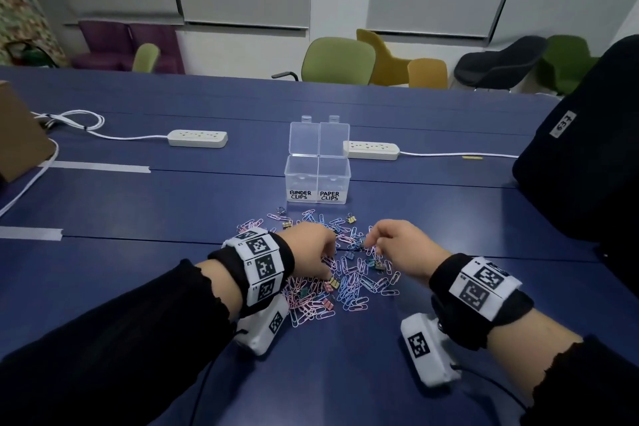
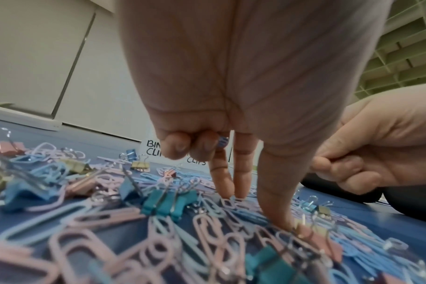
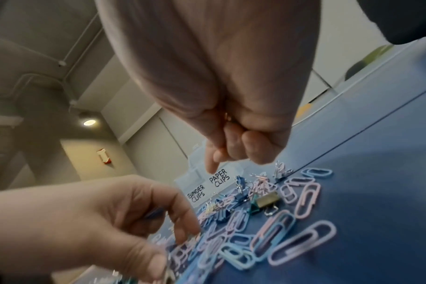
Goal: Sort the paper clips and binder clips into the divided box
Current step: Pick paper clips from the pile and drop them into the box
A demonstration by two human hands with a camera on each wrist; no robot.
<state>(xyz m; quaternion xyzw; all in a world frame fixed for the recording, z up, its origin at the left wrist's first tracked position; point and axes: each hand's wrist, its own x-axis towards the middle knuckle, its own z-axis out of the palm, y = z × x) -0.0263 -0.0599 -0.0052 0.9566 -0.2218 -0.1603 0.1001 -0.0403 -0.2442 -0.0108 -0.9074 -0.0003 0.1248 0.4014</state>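
Note:
A heap of pink and blue paper clips (image 1: 345, 284) mixed with small binder clips (image 1: 333, 283) lies on the blue table (image 1: 173, 204). Behind it stands the clear divided box (image 1: 317, 180), lids up, labelled BINDER CLIPS on the left and PAPER CLIPS on the right. My left hand (image 1: 328, 258) reaches down into the heap. Its thumb and two straight fingers (image 2: 225, 180) touch clips, while its curled outer fingers hold a blue paper clip (image 2: 222, 142). My right hand (image 1: 372, 245) hovers over the heap's right side, fingers curled round a glint of a gold clip (image 3: 227, 116).
Two white power strips (image 1: 197, 138) (image 1: 372, 150) with cords lie behind the box. A cardboard box (image 1: 20, 138) is at the left edge and a black bag (image 1: 581, 156) at the right. Grey tape strips (image 1: 100, 167) mark the table. Chairs stand beyond the far edge.

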